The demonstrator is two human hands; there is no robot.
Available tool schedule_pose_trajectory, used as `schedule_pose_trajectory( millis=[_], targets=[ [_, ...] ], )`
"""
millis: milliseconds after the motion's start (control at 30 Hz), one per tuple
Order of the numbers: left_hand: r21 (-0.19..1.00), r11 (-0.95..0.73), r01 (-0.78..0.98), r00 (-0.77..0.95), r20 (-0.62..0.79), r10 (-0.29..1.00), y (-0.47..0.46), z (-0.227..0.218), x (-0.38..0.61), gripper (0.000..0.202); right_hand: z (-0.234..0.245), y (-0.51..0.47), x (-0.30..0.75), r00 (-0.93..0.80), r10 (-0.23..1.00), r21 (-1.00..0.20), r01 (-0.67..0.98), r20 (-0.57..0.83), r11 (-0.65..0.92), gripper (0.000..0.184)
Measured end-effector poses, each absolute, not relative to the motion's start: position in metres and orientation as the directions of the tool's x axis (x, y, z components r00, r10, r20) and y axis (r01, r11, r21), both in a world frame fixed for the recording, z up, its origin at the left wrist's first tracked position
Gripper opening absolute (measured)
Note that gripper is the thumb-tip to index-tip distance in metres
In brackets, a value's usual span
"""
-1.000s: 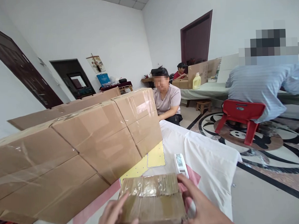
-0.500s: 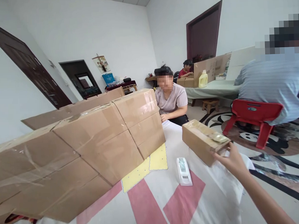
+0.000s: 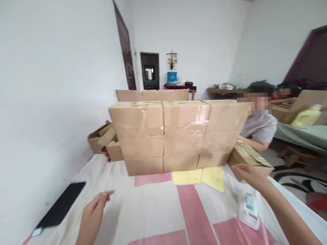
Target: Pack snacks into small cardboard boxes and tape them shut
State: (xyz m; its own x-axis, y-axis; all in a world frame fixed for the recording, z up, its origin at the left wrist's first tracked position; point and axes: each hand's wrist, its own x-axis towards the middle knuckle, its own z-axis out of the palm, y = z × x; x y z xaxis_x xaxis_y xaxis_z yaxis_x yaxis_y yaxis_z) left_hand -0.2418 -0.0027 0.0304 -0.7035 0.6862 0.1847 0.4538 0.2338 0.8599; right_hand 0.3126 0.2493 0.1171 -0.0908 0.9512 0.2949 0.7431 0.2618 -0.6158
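While the already taped box is sitting by the stack, the left hand is hovering empty, loosely open; the right hand's grip I cannot tell.

We are seeing a brown cardboard box, shiny tape running along its top. It is lying near the right edge of the table.

The taped box has moved over beside the stacked boxes.

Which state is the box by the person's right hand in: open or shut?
Shut, it seems: the box has shiny tape along its top, and no flap stands up.
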Motion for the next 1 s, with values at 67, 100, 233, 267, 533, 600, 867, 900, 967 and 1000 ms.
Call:
schedule_pose_trajectory(
  millis=[67,100,233,267,533,600,867,900,967,1000],
  targets=[
    [0.877,0.202,0.435,-0.750,0.229,0.621,0.013,0.031,-0.282,0.058,0.123,0.234,0.240,-0.241,0.956,-0.594,0.748,0.170,0.294,0.039],
    [0.888,0.202,0.414,-0.781,0.231,0.581,0.025,0.030,-0.302,0.055,0.124,0.223,0.200,-0.334,0.931,-0.604,0.714,0.150,0.354,0.041],
    [0.909,0.255,0.330,-0.854,0.173,0.490,0.076,0.022,-0.361,0.056,0.108,0.177,0.034,-0.708,0.704,-0.717,0.458,0.064,0.526,0.032],
    [0.912,0.260,0.317,-0.863,0.164,0.477,0.088,0.018,-0.368,0.058,0.101,0.168,-0.005,-0.756,0.652,-0.732,0.416,0.050,0.539,0.030],
    [0.931,0.210,0.297,-0.862,0.167,0.479,0.125,-0.027,-0.359,0.035,0.036,0.177,-0.261,-0.818,0.557,-0.845,0.191,0.144,0.500,0.034],
    [0.953,0.200,0.227,-0.901,0.127,0.416,0.127,-0.035,-0.371,0.028,0.025,0.191,-0.304,-0.801,0.579,-0.868,0.171,0.154,0.467,0.041],
    [1.000,-0.003,0.020,-0.958,0.020,0.287,0.127,-0.047,-0.413,0.037,-0.005,0.201,-0.378,-0.560,0.786,-0.670,0.481,0.262,0.565,0.062],
    [1.000,-0.027,0.006,-0.956,0.013,0.292,0.125,-0.047,-0.414,0.038,-0.010,0.198,-0.382,-0.536,0.801,-0.648,0.515,0.267,0.561,0.062],
    [0.998,-0.065,-0.004,-0.955,0.015,0.297,0.123,-0.047,-0.415,0.039,-0.020,0.196,-0.387,-0.517,0.807,-0.629,0.535,0.285,0.564,0.065],
    [0.997,-0.077,-0.002,-0.955,0.021,0.297,0.122,-0.047,-0.416,0.039,-0.024,0.196,-0.389,-0.510,0.806,-0.633,0.526,0.299,0.568,0.067]
  ],
)
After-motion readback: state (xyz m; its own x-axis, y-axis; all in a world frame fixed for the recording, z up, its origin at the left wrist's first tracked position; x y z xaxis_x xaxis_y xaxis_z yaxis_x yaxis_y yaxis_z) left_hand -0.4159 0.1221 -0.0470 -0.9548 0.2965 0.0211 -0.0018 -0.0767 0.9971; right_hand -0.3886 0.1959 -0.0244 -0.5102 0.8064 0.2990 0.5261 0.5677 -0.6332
